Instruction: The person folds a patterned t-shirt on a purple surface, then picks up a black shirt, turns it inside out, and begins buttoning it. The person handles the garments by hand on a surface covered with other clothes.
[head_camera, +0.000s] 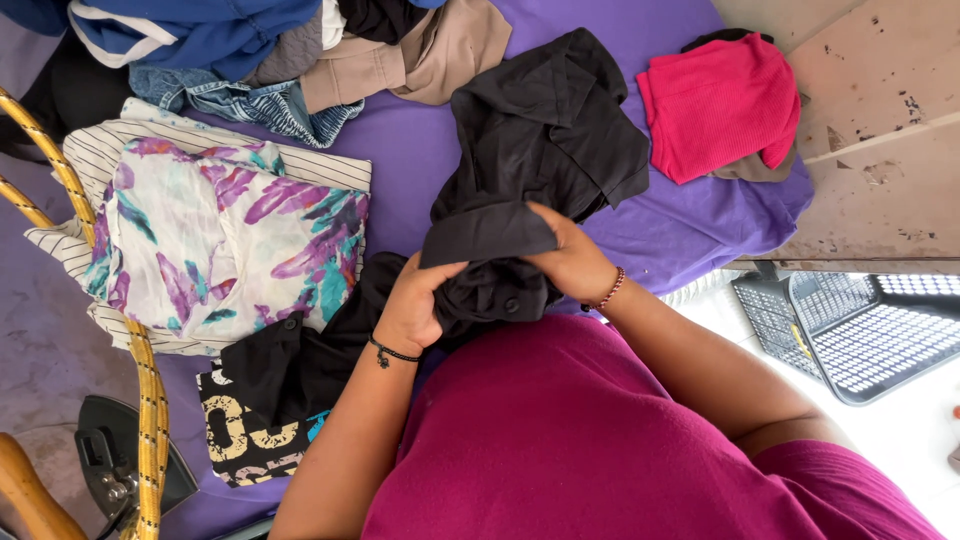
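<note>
A purple sheet (420, 150) covers the surface. On it lie a floral garment (215, 240), a black garment (545, 130), a red top (720, 105) and heaped clothes (290, 50).

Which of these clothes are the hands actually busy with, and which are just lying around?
In hand:
- black garment, gripped by left hand and right hand

Lying about:
- floral top on striped cloth
- red folded knit
- pile with blue jacket, jeans, tan garment
- iron
- dark plastic basket
</note>
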